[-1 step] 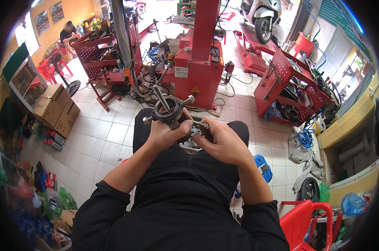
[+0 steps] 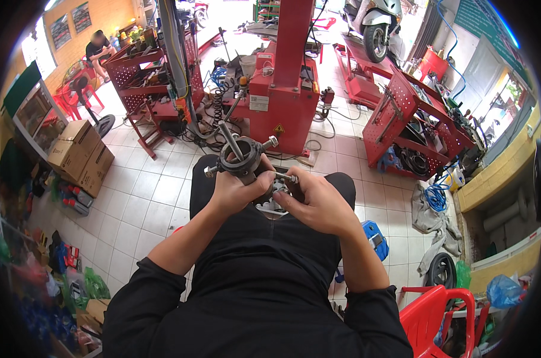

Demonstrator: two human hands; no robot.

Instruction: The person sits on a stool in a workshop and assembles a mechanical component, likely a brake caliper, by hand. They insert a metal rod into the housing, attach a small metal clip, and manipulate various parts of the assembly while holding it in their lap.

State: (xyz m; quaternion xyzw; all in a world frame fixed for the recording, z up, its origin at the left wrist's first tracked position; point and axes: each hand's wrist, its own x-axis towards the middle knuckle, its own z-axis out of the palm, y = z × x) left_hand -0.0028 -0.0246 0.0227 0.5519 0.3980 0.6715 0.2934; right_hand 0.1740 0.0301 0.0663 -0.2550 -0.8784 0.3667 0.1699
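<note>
My left hand (image 2: 237,191) is closed round the lower side of a dark metal ring-shaped fixture (image 2: 242,156) held above my lap. Bolts stick out from its sides, and a grey metal rod (image 2: 230,140) leans up out of its opening. My right hand (image 2: 318,200) is curled at the fixture's right side, its fingers at a silver bolt (image 2: 291,178). Its thumb lies beside a pale metal part (image 2: 275,204) low between my thighs. The undersides of both hands and most of that part are hidden.
Ahead stands a red lift post (image 2: 285,107), with red tool carts (image 2: 411,128) on either side. Cardboard boxes (image 2: 79,156) stand left on the tiled floor. A blue case (image 2: 375,240) and a red plastic chair (image 2: 429,316) are at my right. Farther left, a person (image 2: 99,51) sits.
</note>
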